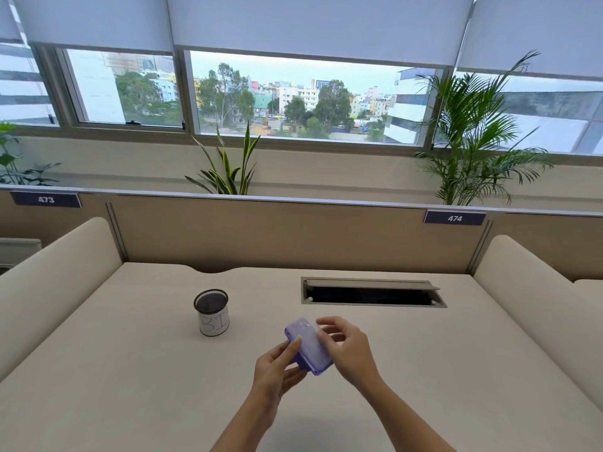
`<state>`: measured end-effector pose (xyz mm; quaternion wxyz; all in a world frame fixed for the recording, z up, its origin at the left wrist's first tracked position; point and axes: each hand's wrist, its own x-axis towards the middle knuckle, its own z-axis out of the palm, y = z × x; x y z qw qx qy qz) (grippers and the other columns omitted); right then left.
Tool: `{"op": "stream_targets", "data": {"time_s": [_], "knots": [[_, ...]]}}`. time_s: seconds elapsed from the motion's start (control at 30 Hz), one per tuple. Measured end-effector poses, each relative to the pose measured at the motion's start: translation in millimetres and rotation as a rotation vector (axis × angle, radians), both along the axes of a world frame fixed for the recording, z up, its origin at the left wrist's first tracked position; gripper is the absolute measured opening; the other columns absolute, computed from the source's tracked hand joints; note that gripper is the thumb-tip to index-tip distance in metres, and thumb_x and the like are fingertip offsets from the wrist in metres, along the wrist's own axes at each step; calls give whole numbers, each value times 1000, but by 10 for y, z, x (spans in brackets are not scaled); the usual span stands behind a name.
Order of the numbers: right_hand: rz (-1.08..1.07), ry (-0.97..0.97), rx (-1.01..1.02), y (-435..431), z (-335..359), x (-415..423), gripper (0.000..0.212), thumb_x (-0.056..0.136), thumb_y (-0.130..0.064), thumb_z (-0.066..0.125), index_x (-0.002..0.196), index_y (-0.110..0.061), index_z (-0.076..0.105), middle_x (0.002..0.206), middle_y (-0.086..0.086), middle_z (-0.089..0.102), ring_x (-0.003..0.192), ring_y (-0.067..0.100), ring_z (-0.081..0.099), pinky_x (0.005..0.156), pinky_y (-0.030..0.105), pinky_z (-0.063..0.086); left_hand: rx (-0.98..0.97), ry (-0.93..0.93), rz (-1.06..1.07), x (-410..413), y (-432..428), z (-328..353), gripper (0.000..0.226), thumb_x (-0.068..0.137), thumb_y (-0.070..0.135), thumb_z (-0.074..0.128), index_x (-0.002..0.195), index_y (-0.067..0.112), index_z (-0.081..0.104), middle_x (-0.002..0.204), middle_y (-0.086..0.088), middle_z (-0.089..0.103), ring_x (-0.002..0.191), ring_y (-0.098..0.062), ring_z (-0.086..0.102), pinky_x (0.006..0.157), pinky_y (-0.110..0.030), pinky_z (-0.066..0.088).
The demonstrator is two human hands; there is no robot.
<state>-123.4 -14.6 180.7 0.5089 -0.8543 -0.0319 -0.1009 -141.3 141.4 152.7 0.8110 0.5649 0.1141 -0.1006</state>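
Head view: a person holds a small purple box (308, 345) with a clear, cloudy lid in both hands, above the pale surface (130, 370). The box lies to the right of the mesh pen cup (212, 313) and nearer the person than the cup, well apart from it. It is tilted, with its long side running away from the person and towards the cup.

The left grip (277, 363), a bare hand, holds the box's near left side. Its thumb lies along the lid's edge and its fingers are curled beneath. The right grip (349, 349), also a bare hand, holds the side of the box away from the cup, its fingers curled over the lid's edge. Both grips are narrow and closed on the box.

The pen cup stands upright on the surface. It is black mesh with a white paper band that reads "BI".

Right of the cup and a little farther back, a cable slot (372, 293) opens in the surface with its flap raised. Behind the cup runs a beige partition (277, 233). A blue label "473" (45, 200) sits far to the cup's left and another, "474" (454, 218), far to its right.

A snake plant (228, 168) rises behind the partition, almost straight beyond the cup. A palm (473, 132) stands farther right. Behind both is a window (293, 99) showing trees and buildings.
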Motion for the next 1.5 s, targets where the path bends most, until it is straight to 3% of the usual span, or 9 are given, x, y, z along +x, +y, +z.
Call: {"op": "stream_targets", "data": {"time_s": [0.17, 0.37, 0.53, 0.83, 1.23, 1.5], "knots": [[44, -47, -105, -8, 43, -30, 48, 82, -44, 72, 122, -19, 64, 114, -7, 67, 92, 10, 65, 73, 19, 59, -7, -28, -16, 5, 27, 17, 56, 57, 49, 81, 101, 16, 73, 95, -11, 78, 88, -32, 75, 66, -28, 60], [97, -26, -173, 18, 118, -47, 82, 63, -73, 69, 127, -21, 59, 122, -5, 63, 93, 9, 62, 63, 5, 51, -17, -36, -5, 54, 56, 63, 57, 66, 43, 78, 113, 13, 68, 99, -17, 76, 88, -35, 74, 71, -35, 61], [98, -15, -190, 16, 144, -17, 80, 64, -65, 74, 129, -20, 58, 124, -3, 64, 95, 11, 63, 63, 6, 52, -20, -46, -1, 92, 70, 82, 57, 66, 39, 79, 116, 13, 67, 98, -16, 77, 86, -36, 74, 65, -33, 61], [105, -8, -220, 44, 206, -17, 67, 68, -60, 75, 121, -20, 65, 118, -3, 69, 86, 7, 62, 59, -1, 46, -27, -72, 0, 128, 41, 54, 68, 69, 37, 75, 128, 7, 59, 108, -20, 73, 89, -36, 74, 77, -38, 62], [96, -9, -201, 20, 222, -16, 64, 70, -52, 79, 125, -21, 63, 121, -4, 67, 92, 8, 63, 64, 1, 48, -22, -107, 9, 174, 22, 60, 66, 70, 35, 71, 130, 8, 58, 111, -20, 72, 90, -37, 73, 85, -45, 59], [98, -43, -193, -6, 218, -42, 70, 68, -55, 79, 128, -22, 61, 124, -5, 66, 96, 8, 62, 69, 4, 51, -46, -125, 12, 182, 15, 66, 56, 75, 29, 69, 126, 6, 61, 108, -19, 73, 91, -38, 73, 78, -41, 62]]}}
